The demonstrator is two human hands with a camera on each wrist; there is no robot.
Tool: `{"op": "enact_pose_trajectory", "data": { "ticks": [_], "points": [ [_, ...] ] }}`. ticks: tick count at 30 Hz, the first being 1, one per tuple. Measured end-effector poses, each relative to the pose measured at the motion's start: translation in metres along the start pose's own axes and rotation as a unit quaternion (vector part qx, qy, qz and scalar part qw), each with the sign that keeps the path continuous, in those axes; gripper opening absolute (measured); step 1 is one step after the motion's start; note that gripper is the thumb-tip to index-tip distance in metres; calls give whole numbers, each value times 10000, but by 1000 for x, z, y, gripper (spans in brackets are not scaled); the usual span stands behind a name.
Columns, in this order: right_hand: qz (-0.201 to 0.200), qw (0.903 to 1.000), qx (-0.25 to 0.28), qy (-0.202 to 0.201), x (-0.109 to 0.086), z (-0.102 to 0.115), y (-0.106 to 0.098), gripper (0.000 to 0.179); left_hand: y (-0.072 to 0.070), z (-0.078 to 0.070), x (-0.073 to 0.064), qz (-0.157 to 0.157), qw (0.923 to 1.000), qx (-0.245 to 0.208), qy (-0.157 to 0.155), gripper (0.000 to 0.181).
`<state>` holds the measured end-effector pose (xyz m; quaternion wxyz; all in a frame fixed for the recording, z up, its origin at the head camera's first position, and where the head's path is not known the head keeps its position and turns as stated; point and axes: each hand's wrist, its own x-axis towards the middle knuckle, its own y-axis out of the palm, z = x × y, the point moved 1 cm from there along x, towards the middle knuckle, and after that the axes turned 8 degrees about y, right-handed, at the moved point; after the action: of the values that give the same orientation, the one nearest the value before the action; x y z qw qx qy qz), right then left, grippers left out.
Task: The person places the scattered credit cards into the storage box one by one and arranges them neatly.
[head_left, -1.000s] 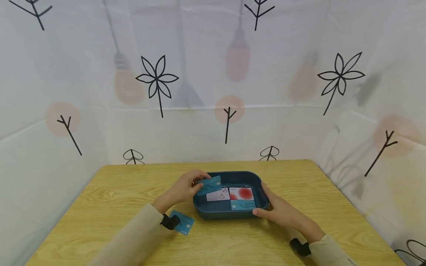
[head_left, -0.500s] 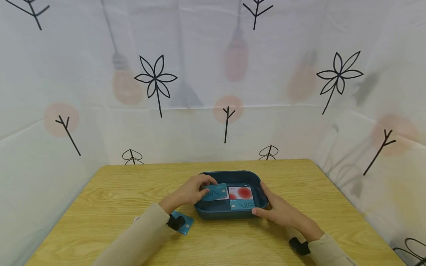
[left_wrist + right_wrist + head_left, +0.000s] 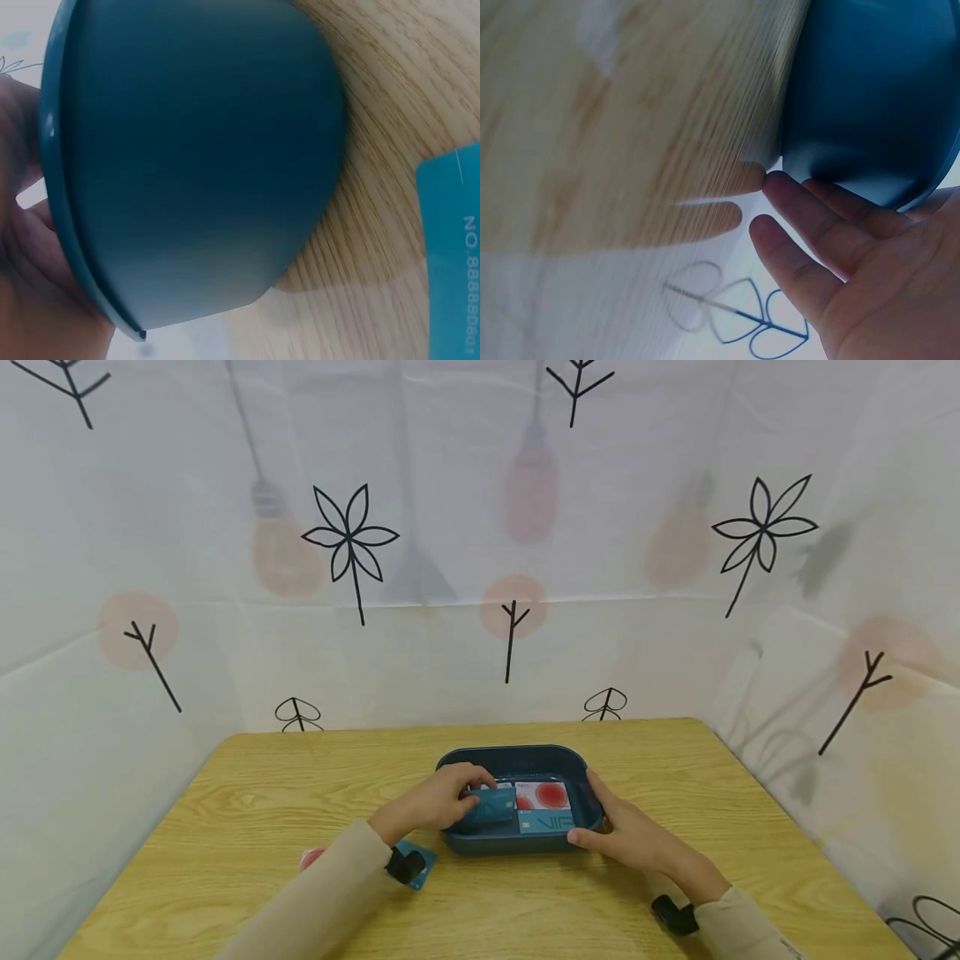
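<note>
A dark blue tray (image 3: 517,843) stands on the table, cards lying inside. My left hand (image 3: 438,799) reaches over its left rim and pinches a teal card (image 3: 498,807) low over the tray's left half. That card partly hides a white patterned card (image 3: 504,786). Alongside lie a white card with red circles (image 3: 545,794) and a teal VIP card (image 3: 546,821). At the tray's right end, my right hand (image 3: 633,835) holds it, thumb on the front corner and forefinger along the side. In the right wrist view, other fingers (image 3: 817,225) lie against or near the outer wall.
Another teal card (image 3: 454,247) lies on the wooden table (image 3: 540,914) just in front of the tray, partly behind my left wrist. A red-and-white piece (image 3: 311,857) shows beside the left sleeve. A white printed cloth (image 3: 420,668) hangs behind the table.
My left hand has moved right and down with the teal card, from above the tray's left rim to low inside. The right hand keeps its place on the tray.
</note>
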<state>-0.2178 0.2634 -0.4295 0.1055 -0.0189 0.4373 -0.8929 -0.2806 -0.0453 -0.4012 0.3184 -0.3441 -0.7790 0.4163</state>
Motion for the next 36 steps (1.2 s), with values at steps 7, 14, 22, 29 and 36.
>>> {"op": "enact_pose_trajectory", "data": {
  "ticks": [7,14,22,29,36],
  "points": [
    [-9,10000,-7,-5,1,-1,0,103,0,-3,3,105,9997,238,19,26],
    [-20,10000,-52,9,0,0,-1,103,1,-3,6,247,9981,544,-159,25],
    [-12,10000,-10,-10,1,-1,0,103,4,-1,10,466,9951,823,-292,25],
    [-9,10000,-17,-6,0,-1,0,102,4,2,13,583,9920,1063,-339,24],
    [-14,10000,1,-23,0,0,0,102,5,5,17,738,9892,1225,-316,21]
  ]
}}
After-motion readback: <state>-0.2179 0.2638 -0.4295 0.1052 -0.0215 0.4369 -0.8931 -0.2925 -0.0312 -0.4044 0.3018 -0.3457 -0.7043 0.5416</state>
